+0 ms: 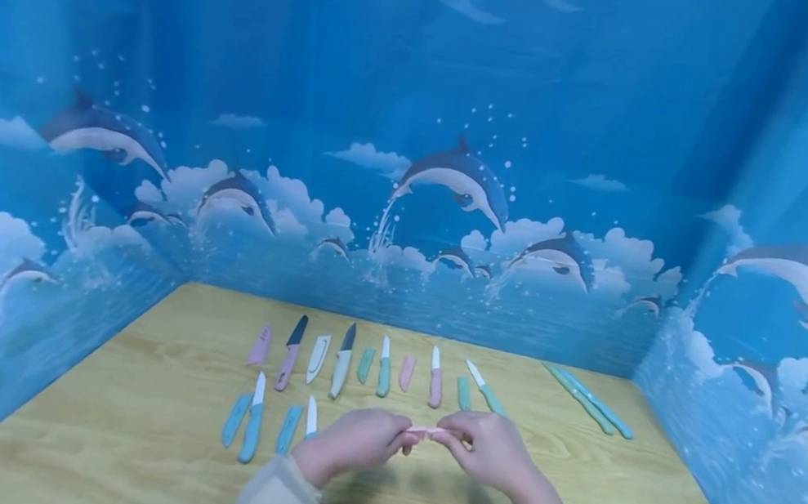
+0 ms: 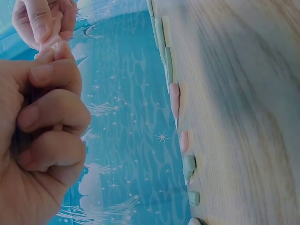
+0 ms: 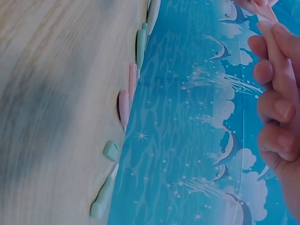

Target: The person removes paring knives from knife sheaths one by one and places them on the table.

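Both hands are covering most of the small pink thing (image 1: 427, 432) between them, so only a short strip is showing in the head view; whether it is a knife, a sheath or both is not clear. The left hand (image 1: 354, 442) is also hiding the lower part of the white-bladed knife (image 1: 311, 416) just behind it. In the left wrist view the lower and left edges are cutting off the left hand (image 2: 42, 136), and the right hand (image 2: 44, 21) is running off the top. The row of knives (image 3: 133, 84) (seen edge-on) is looking blurred in the right wrist view, perhaps too soft to tell blades from sheaths
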Demonstrator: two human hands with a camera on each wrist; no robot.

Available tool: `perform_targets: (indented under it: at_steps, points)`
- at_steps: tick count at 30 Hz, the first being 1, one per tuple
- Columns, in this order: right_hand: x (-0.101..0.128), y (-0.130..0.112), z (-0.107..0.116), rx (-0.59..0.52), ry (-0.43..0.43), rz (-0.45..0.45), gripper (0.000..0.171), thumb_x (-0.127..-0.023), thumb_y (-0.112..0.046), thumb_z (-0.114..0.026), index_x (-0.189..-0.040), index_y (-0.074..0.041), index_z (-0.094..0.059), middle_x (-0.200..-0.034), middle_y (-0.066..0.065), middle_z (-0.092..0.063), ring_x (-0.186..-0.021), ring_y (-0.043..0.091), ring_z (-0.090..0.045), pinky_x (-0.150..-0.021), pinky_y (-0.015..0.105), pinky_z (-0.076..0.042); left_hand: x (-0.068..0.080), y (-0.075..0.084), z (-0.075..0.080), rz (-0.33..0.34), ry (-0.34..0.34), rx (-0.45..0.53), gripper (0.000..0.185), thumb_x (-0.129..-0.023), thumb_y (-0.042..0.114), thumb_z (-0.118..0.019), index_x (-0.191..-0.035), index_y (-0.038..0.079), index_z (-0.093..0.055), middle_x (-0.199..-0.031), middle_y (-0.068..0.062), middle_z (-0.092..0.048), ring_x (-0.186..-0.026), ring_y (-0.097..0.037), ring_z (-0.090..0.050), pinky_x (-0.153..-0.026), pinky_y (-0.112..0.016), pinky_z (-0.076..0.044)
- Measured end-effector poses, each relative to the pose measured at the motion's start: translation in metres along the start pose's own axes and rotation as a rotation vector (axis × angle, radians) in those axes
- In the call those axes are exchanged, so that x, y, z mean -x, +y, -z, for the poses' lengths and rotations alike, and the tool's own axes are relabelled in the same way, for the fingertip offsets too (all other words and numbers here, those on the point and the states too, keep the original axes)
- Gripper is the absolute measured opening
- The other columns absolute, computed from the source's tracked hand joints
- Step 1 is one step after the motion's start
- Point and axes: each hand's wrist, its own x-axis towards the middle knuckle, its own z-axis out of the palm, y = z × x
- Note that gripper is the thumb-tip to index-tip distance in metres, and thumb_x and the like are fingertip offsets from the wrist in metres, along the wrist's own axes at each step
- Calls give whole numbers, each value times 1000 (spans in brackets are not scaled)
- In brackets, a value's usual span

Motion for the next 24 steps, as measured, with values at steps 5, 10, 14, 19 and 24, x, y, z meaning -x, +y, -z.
perform_targets:
  at_steps: [5,10,14,19,24]
  points:
    - [-2,-2,2,-3,-34,-11,18,-93,-33,-63,-86,-20,-74,-75,-11,-71,-64,-6,-58,-59,16,-48,1,0,0,13,-17,22,30,-101,38,-45,-90,19,-65,-77,11,-63,-60,0,-49,-63,-21,-48]
    - [-2,-3,3,-1,-48,-12,19,-93,-33,-63,-85,-19,-74,-74,-11,-71,-63,-8,-54,-58,14,-45,2,2,0,39,-41,43,29,-102,36,-45,-89,20,-65,-71,12,-57,-54,-3,-43,-55,-20,-42]
    - [-2,-4,3,4,-58,-14,19,-93,-33,-63,-86,-19,-74,-75,-11,-71,-64,-6,-57,-59,16,-47,3,3,1,41,-53,53,28,-102,34,-45,-89,19,-64,-72,10,-58,-52,-4,-40,-52,-20,-41]
    - [-1,-5,4,1,-79,-21,20,-94,-34,-62,-87,-19,-75,-78,-10,-72,-67,-3,-60,-61,17,-49,4,2,0,36,-54,59,27,-102,35,-46,-90,19,-64,-72,9,-59,-52,-3,-39,-51,-20,-40]
    - [-1,-4,4,1,-82,-25,21,-94,-34,-62,-86,-19,-75,-78,-10,-72,-68,-2,-62,-62,18,-50,4,1,0,25,-44,65,28,-101,36,-46,-89,19,-64,-68,12,-54,-52,-3,-39,-52,-20,-41]
